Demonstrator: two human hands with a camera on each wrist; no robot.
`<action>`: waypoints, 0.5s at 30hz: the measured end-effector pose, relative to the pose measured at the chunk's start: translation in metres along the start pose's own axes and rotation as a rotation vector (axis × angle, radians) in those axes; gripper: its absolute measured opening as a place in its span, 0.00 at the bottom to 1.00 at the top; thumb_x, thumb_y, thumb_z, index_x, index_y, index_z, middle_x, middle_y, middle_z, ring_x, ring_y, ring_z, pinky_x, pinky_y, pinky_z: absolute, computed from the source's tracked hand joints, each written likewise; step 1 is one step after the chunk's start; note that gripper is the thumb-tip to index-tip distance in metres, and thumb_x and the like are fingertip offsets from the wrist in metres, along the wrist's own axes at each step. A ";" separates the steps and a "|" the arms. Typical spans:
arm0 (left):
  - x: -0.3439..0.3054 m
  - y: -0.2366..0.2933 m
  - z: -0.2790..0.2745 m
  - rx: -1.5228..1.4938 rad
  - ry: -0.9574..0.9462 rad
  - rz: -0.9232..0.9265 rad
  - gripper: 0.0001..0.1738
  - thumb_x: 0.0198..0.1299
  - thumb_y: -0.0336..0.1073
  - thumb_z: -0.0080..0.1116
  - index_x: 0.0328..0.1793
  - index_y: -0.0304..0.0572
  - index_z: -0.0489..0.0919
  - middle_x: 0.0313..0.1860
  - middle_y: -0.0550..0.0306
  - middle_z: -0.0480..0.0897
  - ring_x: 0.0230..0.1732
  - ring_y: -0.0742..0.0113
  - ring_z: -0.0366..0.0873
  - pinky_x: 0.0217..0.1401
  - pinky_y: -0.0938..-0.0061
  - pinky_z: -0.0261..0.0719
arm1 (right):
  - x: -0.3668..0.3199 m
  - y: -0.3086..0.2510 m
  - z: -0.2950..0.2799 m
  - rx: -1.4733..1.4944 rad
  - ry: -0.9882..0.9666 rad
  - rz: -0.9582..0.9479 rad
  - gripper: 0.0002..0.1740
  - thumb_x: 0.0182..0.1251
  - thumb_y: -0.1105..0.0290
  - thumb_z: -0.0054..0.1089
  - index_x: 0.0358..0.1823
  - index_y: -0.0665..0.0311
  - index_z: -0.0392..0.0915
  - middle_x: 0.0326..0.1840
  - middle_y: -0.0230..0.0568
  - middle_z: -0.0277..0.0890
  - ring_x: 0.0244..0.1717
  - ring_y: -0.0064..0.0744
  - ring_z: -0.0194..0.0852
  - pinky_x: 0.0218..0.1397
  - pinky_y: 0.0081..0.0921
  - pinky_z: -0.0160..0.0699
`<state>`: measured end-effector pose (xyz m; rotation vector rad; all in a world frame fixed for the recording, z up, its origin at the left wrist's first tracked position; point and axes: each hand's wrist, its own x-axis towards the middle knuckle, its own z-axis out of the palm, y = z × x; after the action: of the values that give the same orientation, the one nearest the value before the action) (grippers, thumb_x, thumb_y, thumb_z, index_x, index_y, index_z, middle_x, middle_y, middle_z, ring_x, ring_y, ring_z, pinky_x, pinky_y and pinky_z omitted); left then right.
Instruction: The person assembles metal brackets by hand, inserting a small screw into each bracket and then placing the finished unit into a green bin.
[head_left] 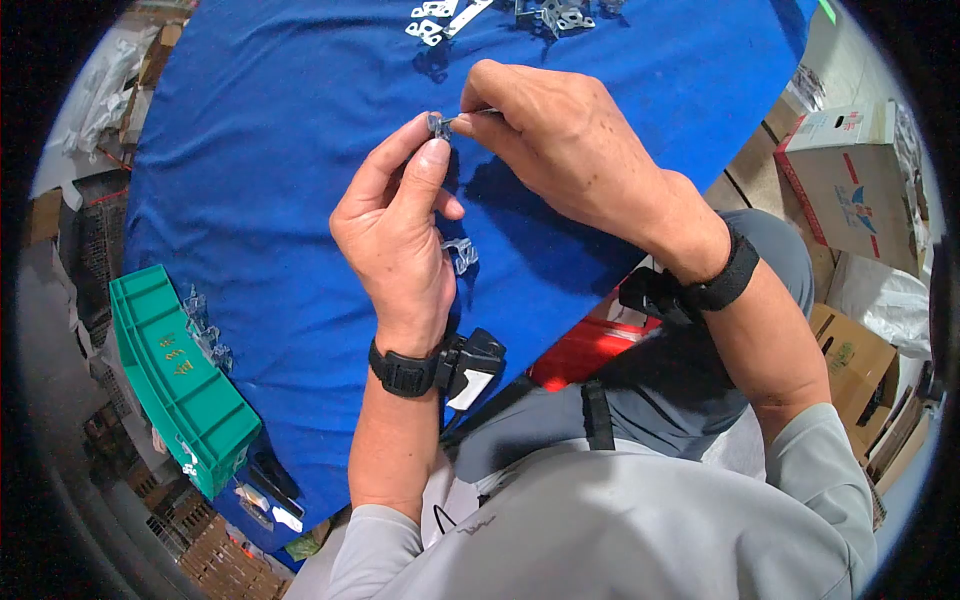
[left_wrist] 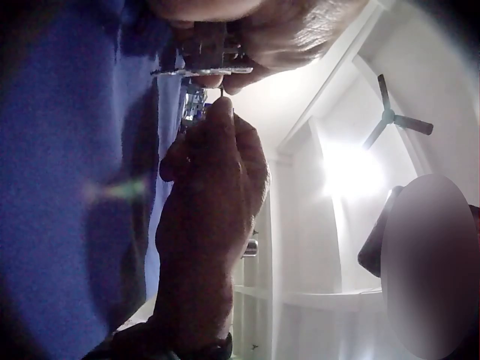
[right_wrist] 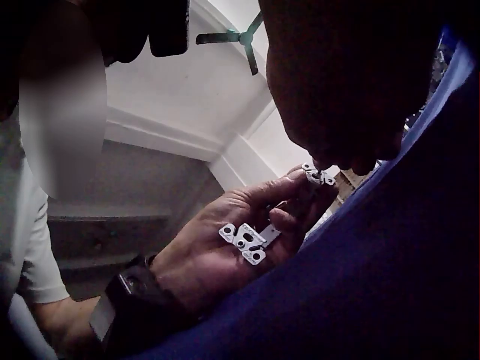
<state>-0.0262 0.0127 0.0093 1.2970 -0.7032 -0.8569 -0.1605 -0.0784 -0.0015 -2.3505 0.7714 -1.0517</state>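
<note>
My left hand holds a small silvery metal bracket up at the tips of its thumb and forefinger. Another bracket part with round holes lies across the palm in the right wrist view, a flat bar running from it under the fingers. From the other side, my right hand comes in with thumb and forefinger pinched at the bracket. Between them is a thin pin-like piece, mostly hidden by the fingertips; I cannot tell its exact kind. Both hands are raised above the blue cloth.
A blue cloth covers the table. Several metal brackets lie at its far edge. On the left, a green tray carries small brass-coloured pieces, with clear or shiny parts beside it. Cardboard boxes stand right.
</note>
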 end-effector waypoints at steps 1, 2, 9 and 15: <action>0.000 0.001 0.001 -0.020 0.007 -0.010 0.13 0.62 0.23 0.64 0.53 0.31 0.84 0.35 0.56 0.85 0.22 0.80 0.74 0.22 0.87 0.71 | 0.000 0.001 0.000 0.007 -0.010 -0.002 0.12 0.68 0.64 0.59 0.32 0.63 0.69 0.23 0.50 0.75 0.30 0.56 0.79 0.29 0.47 0.75; 0.000 0.001 0.000 -0.020 0.008 -0.010 0.13 0.62 0.23 0.64 0.53 0.31 0.84 0.35 0.56 0.85 0.22 0.80 0.74 0.22 0.87 0.71 | -0.001 0.001 0.000 0.014 -0.020 -0.004 0.13 0.69 0.63 0.59 0.32 0.63 0.69 0.23 0.51 0.75 0.29 0.56 0.79 0.28 0.47 0.75; -0.001 0.000 -0.001 0.005 0.010 0.007 0.12 0.62 0.24 0.64 0.52 0.32 0.85 0.35 0.57 0.85 0.22 0.81 0.72 0.21 0.88 0.68 | 0.002 0.001 -0.006 -0.109 -0.156 0.058 0.16 0.70 0.59 0.59 0.32 0.63 0.70 0.22 0.51 0.75 0.29 0.56 0.79 0.29 0.47 0.76; -0.001 -0.001 -0.002 0.021 -0.004 0.009 0.12 0.63 0.24 0.64 0.52 0.33 0.85 0.36 0.57 0.85 0.24 0.81 0.74 0.23 0.88 0.70 | 0.001 0.001 -0.002 0.022 0.003 0.001 0.18 0.70 0.58 0.58 0.29 0.63 0.70 0.22 0.52 0.75 0.28 0.57 0.78 0.28 0.48 0.75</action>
<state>-0.0250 0.0142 0.0080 1.3104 -0.7228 -0.8472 -0.1617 -0.0807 -0.0003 -2.3307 0.7584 -1.0578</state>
